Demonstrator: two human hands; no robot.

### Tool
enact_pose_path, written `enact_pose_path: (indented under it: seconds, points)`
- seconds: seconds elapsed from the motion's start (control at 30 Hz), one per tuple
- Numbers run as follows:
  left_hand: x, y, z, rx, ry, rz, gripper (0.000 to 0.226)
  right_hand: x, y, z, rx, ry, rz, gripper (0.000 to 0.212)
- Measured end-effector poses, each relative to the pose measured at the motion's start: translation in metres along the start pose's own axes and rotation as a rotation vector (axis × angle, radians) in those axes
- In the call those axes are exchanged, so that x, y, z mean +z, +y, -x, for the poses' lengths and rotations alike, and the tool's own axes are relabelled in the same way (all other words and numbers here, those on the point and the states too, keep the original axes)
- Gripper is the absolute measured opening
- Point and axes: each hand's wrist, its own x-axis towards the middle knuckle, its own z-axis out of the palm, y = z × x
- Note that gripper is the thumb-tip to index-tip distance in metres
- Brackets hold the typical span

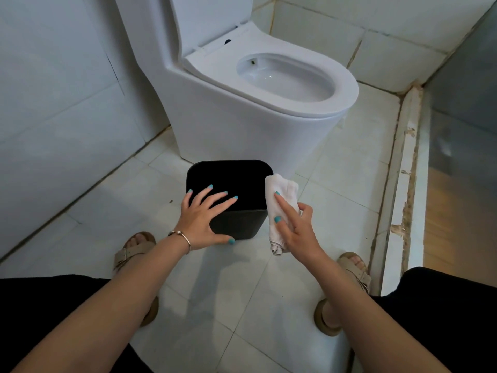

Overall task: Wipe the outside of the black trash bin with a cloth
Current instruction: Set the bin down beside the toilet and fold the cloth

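The black trash bin [236, 179] stands on the tiled floor in front of the toilet, its flat lid facing up. My left hand [204, 219] rests spread on the lid's near edge, with the thumb down against the front wall. My right hand [295, 227] holds a bunched white cloth [279, 200] against the bin's right side, fingers fairly straight over the cloth and thumb behind it. The cloth's lower end hangs below my palm.
A white toilet [258, 103] with its lid raised stands just behind the bin. Tiled walls close in on the left and at the back. A raised, worn threshold [403, 184] runs along the right. My sandalled feet [134, 251] flank the bin on the floor.
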Motion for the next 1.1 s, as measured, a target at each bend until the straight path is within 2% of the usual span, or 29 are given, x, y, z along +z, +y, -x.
enact_pose_path:
  seconds: [0.47,0.67,0.97,1.1]
  points:
    - [-0.008,-0.025,-0.028,0.021,-0.046,0.035,0.108,0.01,-0.005,-0.034,0.052,-0.059,-0.05,0.058]
    - [-0.014,-0.046,-0.058,-0.003,-0.078,-0.009,0.121,0.018,-0.012,-0.062,0.09,-0.06,-0.074,0.057]
    - [-0.016,-0.072,-0.077,0.02,-0.061,-0.007,0.122,0.033,-0.017,-0.066,0.139,-0.046,-0.177,0.059]
    - [-0.023,-0.088,-0.086,0.046,-0.106,-0.07,0.123,0.046,-0.026,-0.066,0.16,-0.016,-0.211,0.06]
